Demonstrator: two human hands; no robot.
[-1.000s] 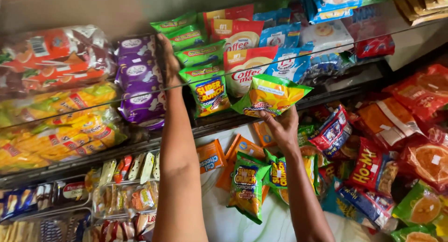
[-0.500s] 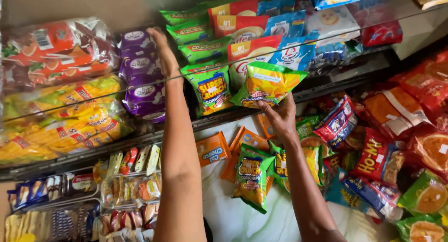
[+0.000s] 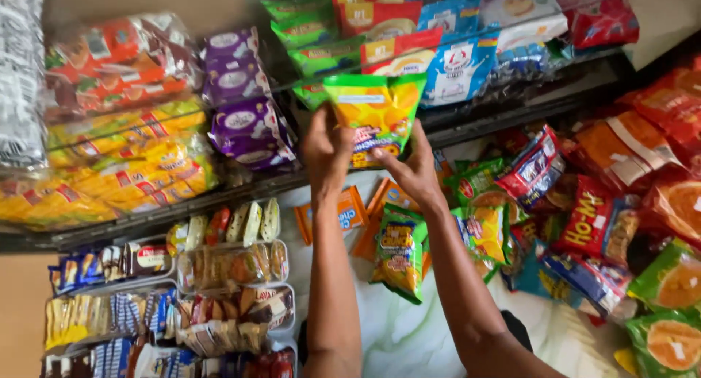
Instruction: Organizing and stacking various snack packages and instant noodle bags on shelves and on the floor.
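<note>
The lower edge of the green-and-yellow snack bag was hidden behind both hands. One second before, only the right hand held it; now the left hand had left the purple packets, and its fingers were closed on the bag too, before the glass shelf.

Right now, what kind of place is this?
Most likely a small snack shop or kiosk. Packets fill a glass-fronted shelf, small sweets sit in clear trays, and both hands, left hand and right hand, hold a green-and-yellow chip bag.
</note>
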